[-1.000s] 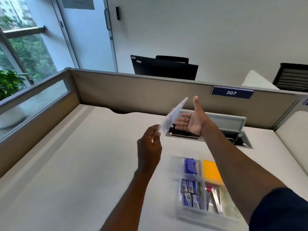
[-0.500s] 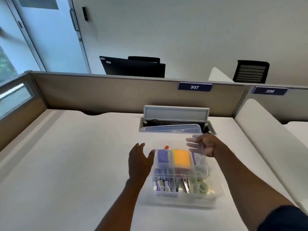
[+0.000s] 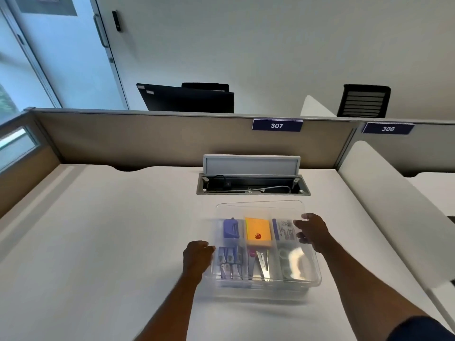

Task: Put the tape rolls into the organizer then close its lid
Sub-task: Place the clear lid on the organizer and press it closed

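Observation:
The clear plastic organizer [image 3: 266, 287] sits on the white desk in front of me. Its transparent lid [image 3: 258, 205] lies over it, with the far edge reaching past the box. Through the lid I see clear tape rolls [image 3: 285, 263] in the front right compartment. Other compartments hold a purple stapler [image 3: 231, 228], an orange pad [image 3: 258, 231] and metal clips [image 3: 261, 265]. My left hand [image 3: 197, 254] curls against the organizer's left side. My right hand [image 3: 312, 232] holds the lid's right edge with its fingers on top.
An open cable hatch [image 3: 252, 185] with its flap raised lies in the desk just behind the organizer. A beige partition [image 3: 172, 139] labelled 307 bounds the desk at the back. A white divider [image 3: 384, 205] runs along the right.
The lid has come down from upright in my hands onto the organizer. My left hand moved to the box's left side, and my right hand stayed on the lid's right edge.

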Demonstrator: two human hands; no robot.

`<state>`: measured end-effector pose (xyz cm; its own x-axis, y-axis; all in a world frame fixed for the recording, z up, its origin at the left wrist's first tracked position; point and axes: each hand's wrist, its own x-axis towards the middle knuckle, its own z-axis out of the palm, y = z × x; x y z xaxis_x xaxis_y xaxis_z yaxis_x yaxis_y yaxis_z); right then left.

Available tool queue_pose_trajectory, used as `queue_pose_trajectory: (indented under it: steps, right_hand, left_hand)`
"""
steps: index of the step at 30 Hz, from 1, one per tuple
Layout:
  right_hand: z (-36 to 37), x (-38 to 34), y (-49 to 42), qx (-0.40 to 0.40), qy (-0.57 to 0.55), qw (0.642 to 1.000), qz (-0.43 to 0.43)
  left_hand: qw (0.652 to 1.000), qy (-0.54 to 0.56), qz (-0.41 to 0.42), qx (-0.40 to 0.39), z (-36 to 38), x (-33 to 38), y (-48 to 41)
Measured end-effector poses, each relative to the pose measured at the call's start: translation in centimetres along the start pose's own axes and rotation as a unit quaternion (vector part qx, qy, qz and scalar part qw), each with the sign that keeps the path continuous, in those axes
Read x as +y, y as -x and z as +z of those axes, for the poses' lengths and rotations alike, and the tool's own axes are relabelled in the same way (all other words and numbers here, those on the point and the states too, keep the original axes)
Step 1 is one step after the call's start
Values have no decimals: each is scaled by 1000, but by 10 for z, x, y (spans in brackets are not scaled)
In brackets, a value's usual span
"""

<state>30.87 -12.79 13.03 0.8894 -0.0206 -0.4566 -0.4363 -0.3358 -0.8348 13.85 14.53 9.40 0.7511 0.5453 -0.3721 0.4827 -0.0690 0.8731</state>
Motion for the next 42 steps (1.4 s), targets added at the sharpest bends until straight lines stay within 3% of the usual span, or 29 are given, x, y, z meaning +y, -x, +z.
queue_pose_trajectory:
  steps: [2,5,10,15,18,25,35,42]
  right_hand:
    - [2,4,-2,55,105,992,-52]
    - [3,11,-8,104,320,935,-111]
    - [11,19,-7,120,383,906,-132]
    - [14,24,-8,116,429,886,-131]
    - [9,26,-11,99,482,862,-124]
    - [3,28,-19,71,460,880,-96]
    - [3,34,-15,28,462,881,-93]
    - [7,44,-18,46,416,903,-98]
  left_hand:
    - [999,-33,9,13,5,0,0]
    - [997,-61,17,31,11,-1,1]
    - [996,-78,-15,43,15,2,4]
    - [998,-20,-32,55,15,-1,9]
    - [996,-72,-5,48,17,-3,9]
    - [992,-111,48,47,31,-3,9]
    - [986,-155,37,42,31,-1,-2]
    - [992,-112,7,63,33,-3,-5]
